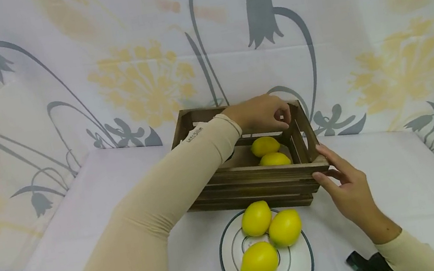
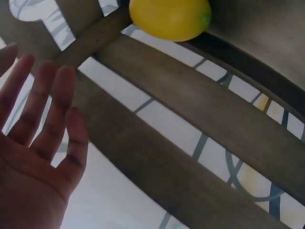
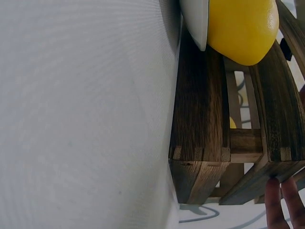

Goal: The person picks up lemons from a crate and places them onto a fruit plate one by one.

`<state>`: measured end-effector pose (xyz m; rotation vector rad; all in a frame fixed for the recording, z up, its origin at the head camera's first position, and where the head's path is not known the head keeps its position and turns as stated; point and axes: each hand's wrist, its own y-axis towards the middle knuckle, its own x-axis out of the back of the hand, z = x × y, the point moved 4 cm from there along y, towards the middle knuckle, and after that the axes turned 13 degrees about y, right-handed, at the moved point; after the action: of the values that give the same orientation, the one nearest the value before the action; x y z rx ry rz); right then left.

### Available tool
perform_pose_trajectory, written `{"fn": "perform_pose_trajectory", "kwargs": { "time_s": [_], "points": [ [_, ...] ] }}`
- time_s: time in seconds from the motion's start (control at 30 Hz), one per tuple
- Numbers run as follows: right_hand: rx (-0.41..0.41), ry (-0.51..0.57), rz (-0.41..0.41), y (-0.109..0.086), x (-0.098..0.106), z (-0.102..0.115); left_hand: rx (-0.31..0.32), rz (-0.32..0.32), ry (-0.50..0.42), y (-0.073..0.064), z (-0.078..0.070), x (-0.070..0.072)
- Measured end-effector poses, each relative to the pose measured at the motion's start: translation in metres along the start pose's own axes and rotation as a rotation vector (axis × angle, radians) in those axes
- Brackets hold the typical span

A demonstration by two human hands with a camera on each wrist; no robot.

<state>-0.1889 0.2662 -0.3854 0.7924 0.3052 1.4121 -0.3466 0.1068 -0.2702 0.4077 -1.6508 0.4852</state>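
My left hand (image 1: 260, 114) is above the inside of a brown slatted wooden crate (image 1: 258, 181), near its back right part. In the left wrist view its fingers (image 2: 62, 100) are loosely bent with nothing in them. Two yellow lemons (image 1: 265, 146) lie in the crate's right half, just below that hand. At the crate's front right corner my right hand (image 1: 349, 190) holds on, thumb at the front and fingers at the end. The right wrist view shows two fingertips (image 3: 272, 186) against the crate's end.
In front of the crate stands a white plate (image 1: 231, 266) with a dark rim, bearing three lemons (image 1: 259, 261). A white cloth (image 1: 399, 182) covers the table. Flower-patterned fabric (image 1: 141, 86) hangs behind and at the sides. A black strap-like piece (image 1: 367, 264) is by the right wrist.
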Motion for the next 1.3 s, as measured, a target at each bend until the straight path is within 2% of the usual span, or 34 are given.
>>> {"fn": "perform_pose_trajectory", "kwargs": {
  "time_s": [0.2,0.27,0.4,0.57,0.77,0.9,1.07,1.2,1.3],
  "points": [
    [-0.010,0.021,-0.013,-0.002,0.000,0.002,-0.011,0.133,-0.081,0.005,0.003,-0.010],
    [-0.009,0.020,-0.011,-0.002,0.000,0.003,-0.003,0.165,-0.082,0.007,0.004,-0.011],
    [-0.004,0.022,0.003,-0.001,-0.001,0.003,0.010,0.183,-0.088,0.009,0.006,-0.012],
    [-0.010,0.016,0.018,-0.003,-0.003,0.003,0.010,0.244,-0.129,0.009,0.006,-0.022],
    [0.007,-0.002,0.015,-0.003,0.000,0.006,0.009,0.275,-0.091,0.011,0.003,-0.028],
    [0.005,0.002,0.017,-0.003,0.002,0.006,0.014,0.321,-0.098,0.011,0.002,-0.032],
    [0.001,0.005,0.013,-0.003,0.002,0.007,0.051,0.389,-0.114,0.008,0.002,-0.037],
    [0.005,0.003,0.014,-0.003,0.002,0.006,0.110,0.455,-0.159,0.004,0.001,-0.042],
    [0.009,0.002,0.015,-0.003,0.002,0.006,0.138,0.486,-0.158,0.002,-0.001,-0.045]
  ]
}}
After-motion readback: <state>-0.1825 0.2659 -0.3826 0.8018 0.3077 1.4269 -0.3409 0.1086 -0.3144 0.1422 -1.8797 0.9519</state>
